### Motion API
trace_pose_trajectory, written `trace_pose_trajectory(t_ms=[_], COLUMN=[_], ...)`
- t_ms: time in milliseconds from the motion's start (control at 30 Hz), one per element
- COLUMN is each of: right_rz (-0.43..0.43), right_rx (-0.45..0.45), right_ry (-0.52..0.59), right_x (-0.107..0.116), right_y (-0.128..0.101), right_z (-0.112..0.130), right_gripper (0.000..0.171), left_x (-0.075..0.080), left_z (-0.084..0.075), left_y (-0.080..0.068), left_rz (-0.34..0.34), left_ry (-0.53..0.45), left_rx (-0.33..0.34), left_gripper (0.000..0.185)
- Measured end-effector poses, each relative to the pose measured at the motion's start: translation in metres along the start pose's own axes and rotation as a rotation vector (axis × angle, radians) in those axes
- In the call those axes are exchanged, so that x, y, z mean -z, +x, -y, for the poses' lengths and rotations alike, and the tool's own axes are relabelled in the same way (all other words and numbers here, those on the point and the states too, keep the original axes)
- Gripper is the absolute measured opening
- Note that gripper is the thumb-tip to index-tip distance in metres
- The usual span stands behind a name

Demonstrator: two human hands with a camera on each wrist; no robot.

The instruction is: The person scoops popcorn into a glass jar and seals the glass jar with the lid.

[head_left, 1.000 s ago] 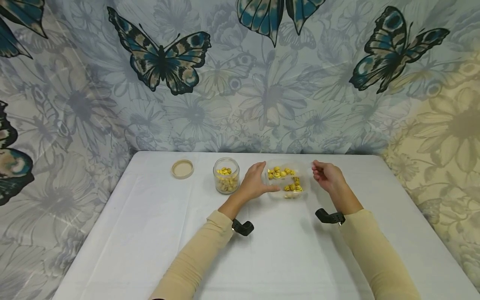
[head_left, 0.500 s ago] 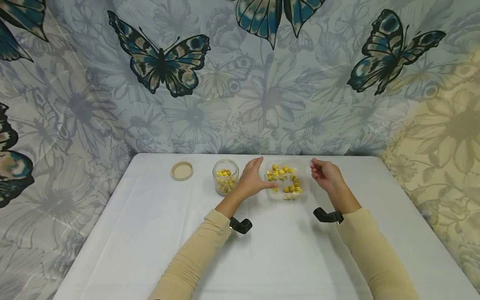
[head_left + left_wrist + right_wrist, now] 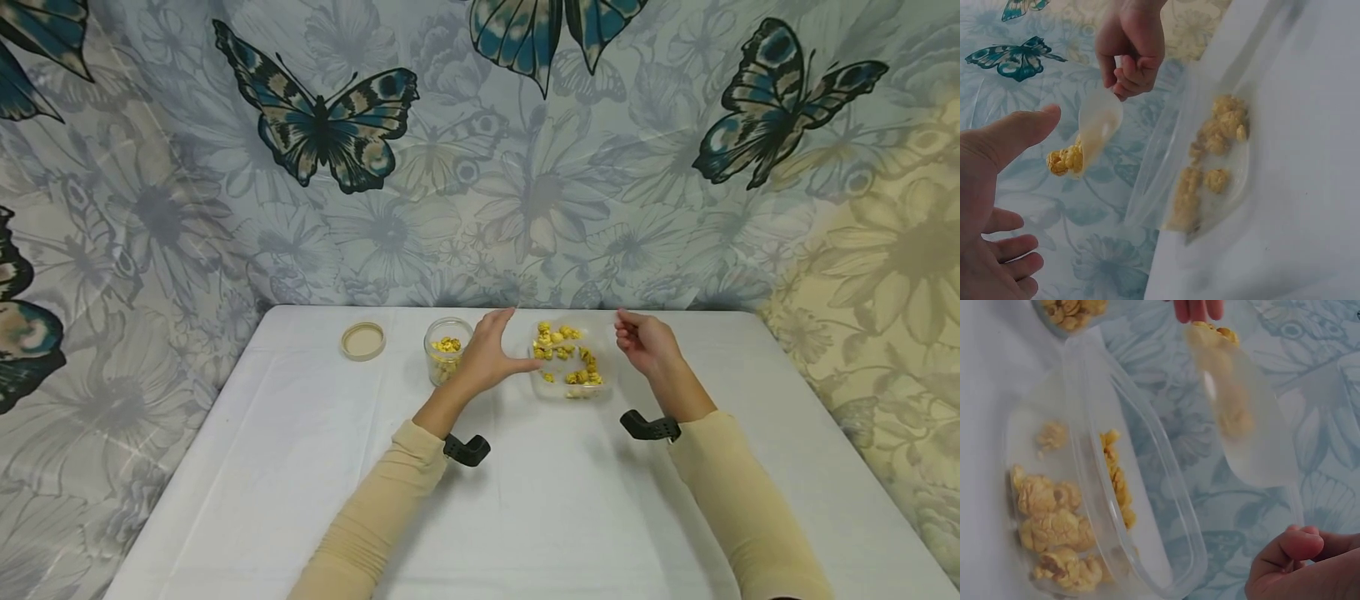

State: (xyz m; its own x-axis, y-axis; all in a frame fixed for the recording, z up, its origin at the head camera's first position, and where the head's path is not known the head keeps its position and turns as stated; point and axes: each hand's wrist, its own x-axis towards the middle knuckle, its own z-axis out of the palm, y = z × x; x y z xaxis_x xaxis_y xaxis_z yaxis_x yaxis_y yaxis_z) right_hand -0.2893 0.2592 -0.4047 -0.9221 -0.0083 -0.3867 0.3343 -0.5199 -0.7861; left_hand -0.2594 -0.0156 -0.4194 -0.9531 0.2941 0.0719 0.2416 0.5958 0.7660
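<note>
My right hand [image 3: 647, 346] grips the thin handle of a translucent plastic scoop [image 3: 1257, 419], which carries several pieces of yellow popcorn [image 3: 1067, 157]. The scoop is raised over a clear plastic container [image 3: 1175, 462] with more popcorn lying inside it; in the head view the scoop barely shows. On the left, my left hand [image 3: 486, 358] has its thumb and fingers spread apart with nothing between them. It hovers between the container and a glass jar [image 3: 433, 360] of popcorn, partly covering the jar from the head camera. Whether it touches the jar cannot be told.
A round beige lid [image 3: 363, 342] lies left of the jar on the white-covered table [image 3: 540, 508]. Behind the table's far edge stands a wall [image 3: 375, 242] with a butterfly and flower pattern.
My left hand has drawn left, away from the container and in front of the jar. My right hand has shifted slightly left and farther away, and popcorn in the scoop has risen.
</note>
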Motion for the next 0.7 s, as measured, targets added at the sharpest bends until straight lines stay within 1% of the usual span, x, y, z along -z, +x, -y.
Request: trace_pose_trajectory(t_ms=[200,400,533,700], right_rz=[0.014,0.014,0.005,0.032], right_rx=[0.007,0.008,0.012,0.011], right_ry=[0.024,0.044,0.049,0.055], right_x=[-0.006,-0.014,-0.020,-0.025], right_y=[0.002,0.003,0.004,0.007], right_z=[0.000,0.000,-0.001,-0.004], right_gripper=[0.017,0.019,0.012,0.007], left_x=[0.010,0.013,0.018,0.026], left_z=[-0.001,0.000,0.003,0.011], left_y=[-0.001,-0.001,-0.003,-0.007], left_rz=[-0.015,-0.055,-0.083,-0.115], left_ry=[0.022,0.045,0.048,0.062], left_rx=[0.008,0.008,0.001,0.014], left_gripper=[0.102,0.099,0.099,0.096])
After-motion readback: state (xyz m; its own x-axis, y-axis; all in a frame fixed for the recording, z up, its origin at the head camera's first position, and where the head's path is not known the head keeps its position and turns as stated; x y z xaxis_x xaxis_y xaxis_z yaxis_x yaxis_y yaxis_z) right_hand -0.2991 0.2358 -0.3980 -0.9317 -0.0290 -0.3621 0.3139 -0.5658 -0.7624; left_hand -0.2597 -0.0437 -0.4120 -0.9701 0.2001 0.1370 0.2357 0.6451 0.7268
